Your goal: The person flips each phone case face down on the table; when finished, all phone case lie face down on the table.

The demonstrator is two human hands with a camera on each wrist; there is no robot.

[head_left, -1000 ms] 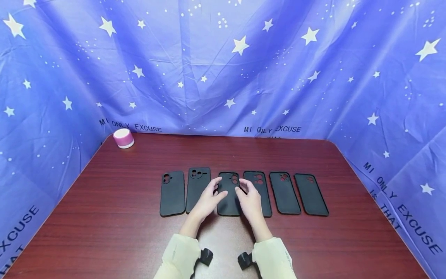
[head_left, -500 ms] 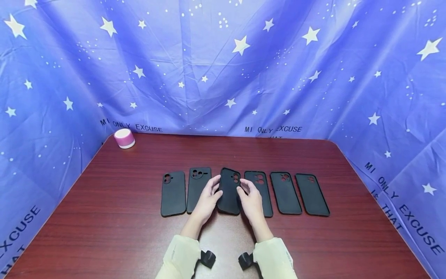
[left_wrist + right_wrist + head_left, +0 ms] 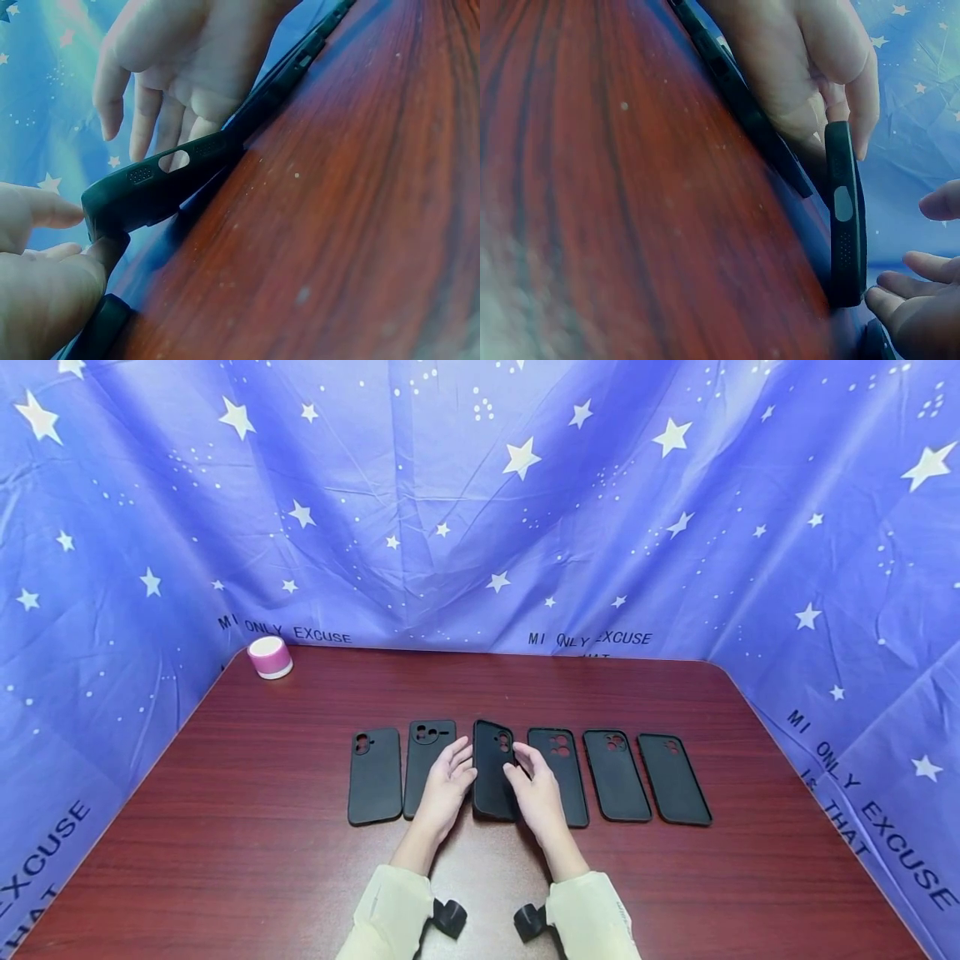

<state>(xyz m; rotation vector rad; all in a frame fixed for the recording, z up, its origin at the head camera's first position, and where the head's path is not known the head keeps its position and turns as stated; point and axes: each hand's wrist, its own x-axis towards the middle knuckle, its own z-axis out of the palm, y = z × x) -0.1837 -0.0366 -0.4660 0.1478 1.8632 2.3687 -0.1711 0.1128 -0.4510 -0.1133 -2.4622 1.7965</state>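
A black phone case (image 3: 489, 781) is tilted in the middle of a row, its left edge raised and its inside facing up. My left hand (image 3: 442, 789) pinches that left edge; in the left wrist view its fingers (image 3: 52, 300) reach under the case end. The right hand (image 3: 538, 793) is beside the right edge, thumb apart from the fingers; in the right wrist view its fingertips (image 3: 881, 294) are right at the case's lower end. A black phone case (image 3: 422, 768) lies beneath the left hand and another phone case (image 3: 566, 777) beneath the right, both partly hidden.
More black phone cases lie flat: one case (image 3: 375, 781) at the row's left end, two cases (image 3: 617, 785) at its right. A pink cylinder with a white top (image 3: 272, 662) stands at the back left of the table (image 3: 262, 827). A blue star-printed curtain (image 3: 450, 485) surrounds it.
The middle phone case lay flat between the hands a second ago. My left hand took its left edge and tilted that side up; the right hand stayed nearly in place.
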